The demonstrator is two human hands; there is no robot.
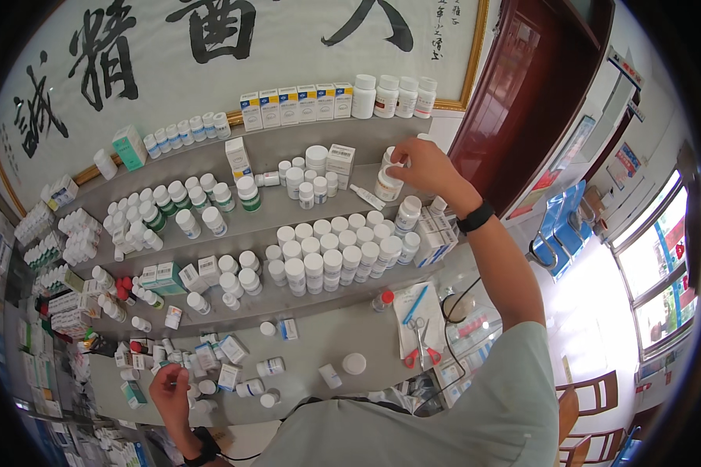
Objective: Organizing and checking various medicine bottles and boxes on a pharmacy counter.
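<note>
My right hand (427, 167) reaches up to the second shelf step and grips a white pill bottle (387, 185) by its top, at the right end of a row of small white bottles (304, 187). A black band sits on that wrist. My left hand (169, 387) is low at the front left of the grey counter (311, 335), fingers curled among small boxes and white bottles (226, 372). Whether it holds one I cannot make out. A dense block of white-capped bottles (331, 253) stands on the step below my right hand.
The stepped grey shelf (210, 159) carries several rows of bottles and boxes. Red-handled scissors (420, 352), a blue pen (415, 303) and a paper pad (428, 307) lie at the counter's right. A dark red door (522, 93), blue seats (561, 226) and a wooden chair (592, 397) are at right.
</note>
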